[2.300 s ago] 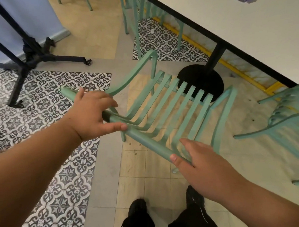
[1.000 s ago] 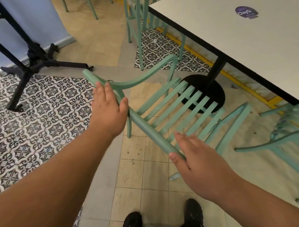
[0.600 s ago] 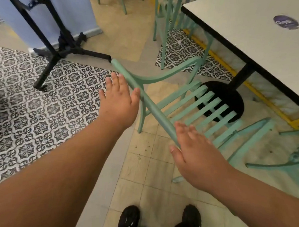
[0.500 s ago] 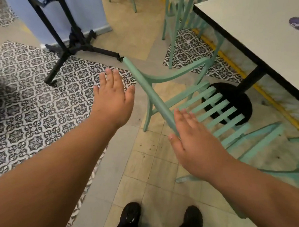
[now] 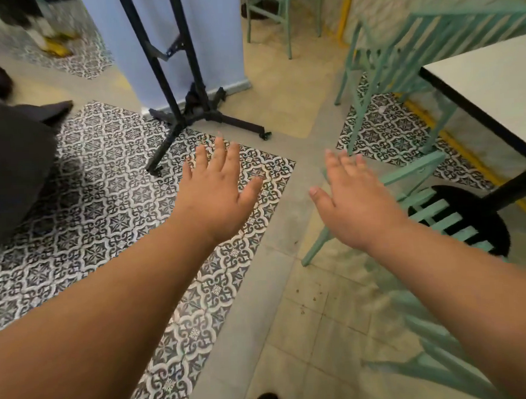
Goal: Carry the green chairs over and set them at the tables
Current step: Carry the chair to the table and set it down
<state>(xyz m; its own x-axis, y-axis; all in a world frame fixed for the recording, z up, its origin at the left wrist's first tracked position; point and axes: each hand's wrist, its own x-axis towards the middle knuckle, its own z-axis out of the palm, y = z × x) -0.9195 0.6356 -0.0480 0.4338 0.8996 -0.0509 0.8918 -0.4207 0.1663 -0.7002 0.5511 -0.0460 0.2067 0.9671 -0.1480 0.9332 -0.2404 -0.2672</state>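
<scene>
The green slatted chair (image 5: 437,212) stands on the floor beside the white table (image 5: 491,80), partly hidden behind my right arm. My right hand (image 5: 352,201) hovers open in front of the chair's back, holding nothing. My left hand (image 5: 219,189) is open with spread fingers over the patterned tiles, well left of the chair. A second green chair (image 5: 400,51) stands at the table's far side. Part of a third green chair (image 5: 437,351) shows blurred at the lower right.
A black folding stand (image 5: 184,91) with splayed feet sits ahead in front of a pale blue panel. A dark shape (image 5: 10,168) fills the left edge. The table's black round base (image 5: 479,220) lies under the chair. More green chair legs (image 5: 266,21) stand at the back.
Both hands have let go of the chair's top rail and are now open. The view has swung left, so the chair and table sit further right.
</scene>
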